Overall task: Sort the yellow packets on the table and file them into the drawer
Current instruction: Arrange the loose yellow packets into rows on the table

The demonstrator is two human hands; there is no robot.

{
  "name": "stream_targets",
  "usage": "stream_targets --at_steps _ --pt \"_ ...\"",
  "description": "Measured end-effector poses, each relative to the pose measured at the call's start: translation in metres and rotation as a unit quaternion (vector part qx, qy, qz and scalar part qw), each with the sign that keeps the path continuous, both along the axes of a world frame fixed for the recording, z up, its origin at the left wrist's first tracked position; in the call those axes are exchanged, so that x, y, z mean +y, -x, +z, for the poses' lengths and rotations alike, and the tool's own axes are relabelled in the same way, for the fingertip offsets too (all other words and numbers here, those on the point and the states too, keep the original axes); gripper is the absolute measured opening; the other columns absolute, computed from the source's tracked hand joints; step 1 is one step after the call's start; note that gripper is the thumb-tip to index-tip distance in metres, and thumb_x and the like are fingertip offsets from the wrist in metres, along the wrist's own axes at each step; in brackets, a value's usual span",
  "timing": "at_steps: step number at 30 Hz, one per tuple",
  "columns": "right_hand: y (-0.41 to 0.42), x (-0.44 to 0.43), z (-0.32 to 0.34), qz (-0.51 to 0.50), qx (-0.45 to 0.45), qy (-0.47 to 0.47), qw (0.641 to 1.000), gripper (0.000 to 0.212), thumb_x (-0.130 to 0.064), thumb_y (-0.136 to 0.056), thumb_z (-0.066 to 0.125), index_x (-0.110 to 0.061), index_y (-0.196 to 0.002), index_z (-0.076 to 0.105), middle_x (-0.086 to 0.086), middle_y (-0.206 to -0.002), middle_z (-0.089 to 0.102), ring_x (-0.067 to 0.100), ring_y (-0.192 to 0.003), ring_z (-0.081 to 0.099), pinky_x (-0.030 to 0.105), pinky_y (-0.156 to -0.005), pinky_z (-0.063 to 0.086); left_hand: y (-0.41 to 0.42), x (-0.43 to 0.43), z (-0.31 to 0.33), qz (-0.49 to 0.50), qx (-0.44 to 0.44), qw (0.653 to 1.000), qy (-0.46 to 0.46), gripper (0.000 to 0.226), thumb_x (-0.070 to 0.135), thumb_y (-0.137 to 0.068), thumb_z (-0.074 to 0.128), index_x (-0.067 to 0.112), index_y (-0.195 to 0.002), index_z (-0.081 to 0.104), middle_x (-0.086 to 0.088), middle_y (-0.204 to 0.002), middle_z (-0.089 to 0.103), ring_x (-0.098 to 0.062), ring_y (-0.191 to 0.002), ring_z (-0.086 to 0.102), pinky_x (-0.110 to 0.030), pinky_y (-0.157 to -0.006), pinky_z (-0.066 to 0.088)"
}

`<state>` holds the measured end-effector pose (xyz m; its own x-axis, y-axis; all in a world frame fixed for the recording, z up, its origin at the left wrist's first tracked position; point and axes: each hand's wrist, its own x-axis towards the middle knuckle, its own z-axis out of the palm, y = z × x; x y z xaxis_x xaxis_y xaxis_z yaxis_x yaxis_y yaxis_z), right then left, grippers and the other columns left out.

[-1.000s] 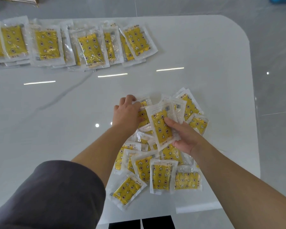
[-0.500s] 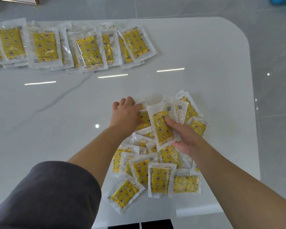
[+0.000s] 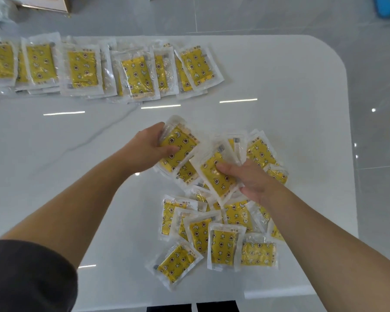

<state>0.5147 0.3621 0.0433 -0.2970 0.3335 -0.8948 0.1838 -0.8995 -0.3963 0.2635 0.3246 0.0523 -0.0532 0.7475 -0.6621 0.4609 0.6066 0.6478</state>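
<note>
The left hand (image 3: 149, 149), lately resting on the loose pile (image 3: 221, 235) by the desk's (image 3: 279, 86) near-right corner, has lifted a first packet (image 3: 178, 145), grip clamped on it. The right hand (image 3: 254, 181) stays clamped on a second packet (image 3: 216, 176). Sorting continues, and the sorted row (image 3: 81, 68) lines the far edge.

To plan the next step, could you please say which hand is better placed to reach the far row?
Likely the left hand: it grips a packet and is nearer the far row; the right hand holds one over the pile.
</note>
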Motion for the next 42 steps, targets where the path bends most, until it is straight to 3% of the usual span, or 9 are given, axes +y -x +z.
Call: stream_targets --at_steps 2,7,11,17,20,26,32,38,42 --pt "0.015 0.007 0.008 0.072 -0.039 -0.049 0.995 0.061 -0.025 -0.075 0.080 -0.006 -0.124 0.050 0.006 -0.119 0.064 0.016 -0.108 0.059 0.025 -0.095 0.037 0.009 0.006 0.005 0.012 -0.042 0.999 -0.003 0.025 0.026 -0.088 0.069 0.019 -0.110 0.059 0.001 -0.104 0.071 -0.018 -0.094 0.069 -0.046 -0.091 0.054" --pt "0.054 0.021 0.028 0.121 -0.063 -0.110 0.985 0.030 -0.019 -0.086 0.073 -0.027 -0.079 0.044 -0.014 -0.081 0.051 0.001 -0.074 0.048 0.022 -0.080 0.038 0.033 0.024 0.006 0.084 -0.110 0.990 -0.009 0.028 0.025 -0.090 0.068 0.014 -0.115 0.060 -0.003 -0.106 0.072 -0.022 -0.097 0.070 -0.047 -0.092 0.053" --pt "0.088 0.031 0.016 0.009 -0.078 -0.118 0.990 0.017 -0.020 -0.083 0.076 -0.019 -0.092 0.060 -0.005 -0.086 0.069 0.004 -0.076 0.063 0.021 -0.072 0.045 0.062 0.038 -0.009 0.267 -0.125 0.955 -0.006 0.025 0.028 -0.088 0.066 0.016 -0.110 0.064 -0.006 -0.108 0.071 -0.026 -0.100 0.069 -0.050 -0.093 0.053" --pt "0.156 0.061 -0.014 -0.175 -0.031 -0.082 0.981 0.036 -0.010 -0.082 0.075 -0.011 -0.117 0.066 0.008 -0.105 0.074 0.025 -0.095 0.072 0.049 -0.083 0.057 0.123 0.062 -0.020 0.409 -0.009 0.912 -0.007 0.024 0.033 -0.090 0.059 0.013 -0.104 0.059 -0.007 -0.102 0.066 -0.025 -0.093 0.065 -0.048 -0.087 0.054" --pt "0.192 0.081 -0.025 -0.202 -0.012 -0.091 0.975 0.030 -0.010 -0.083 0.075 -0.016 -0.111 0.067 0.006 -0.104 0.074 0.024 -0.094 0.072 0.049 -0.083 0.058 0.145 0.080 -0.025 0.357 0.086 0.929 -0.040 0.018 0.023 -0.097 0.051 0.011 -0.109 0.057 -0.001 -0.086 0.058 -0.014 -0.071 0.054 -0.031 -0.066 0.046" --pt "0.226 0.101 -0.042 -0.159 -0.130 -0.147 0.968 0.028 -0.022 -0.075 0.083 -0.024 -0.095 0.064 0.000 -0.095 0.072 0.020 -0.091 0.069 0.045 -0.091 0.055 0.164 0.095 -0.038 0.264 0.247 0.929 -0.076 0.012 0.012 -0.094 0.044 0.016 -0.102 0.052 -0.001 -0.089 0.054 -0.025 -0.084 0.053 -0.033 -0.067 0.043" --pt "0.203 0.105 -0.031 -0.167 -0.183 -0.162 0.955 0.027 -0.023 -0.078 0.077 -0.022 -0.103 0.066 0.000 -0.098 0.072 0.022 -0.091 0.070 0.048 -0.088 0.056 0.155 0.089 -0.039 0.201 0.370 0.894 -0.156 0.044 0.018 -0.086 0.060 0.017 -0.128 0.045 -0.007 -0.131 0.043 -0.027 -0.123 0.040 -0.040 -0.099 0.034" --pt "0.182 0.137 -0.023 -0.158 -0.187 -0.166 0.955 0.021 -0.012 -0.083 0.073 -0.021 -0.100 0.064 0.004 -0.104 0.072 0.023 -0.091 0.070 0.046 -0.088 0.056 0.123 0.090 -0.044 -0.143 0.363 0.899 -0.199 0.064 0.039 -0.091 0.056 0.033 -0.147 0.026 -0.003 -0.160 0.015 -0.024 -0.149 0.006 -0.054 -0.118 0.008" --pt "0.182 0.161 -0.029 -0.083 -0.231 -0.183 0.952 0.032 -0.036 -0.083 0.072 -0.018 -0.108 0.064 0.006 -0.106 0.070 0.027 -0.095 0.069 0.048 -0.086 0.057 0.108 0.093 -0.057 -0.251 0.411 0.860 -0.165 0.061 0.046 -0.097 0.043 0.036 -0.151 0.016 -0.009 -0.162 -0.009 -0.031 -0.148 -0.014 -0.059 -0.117 -0.001"
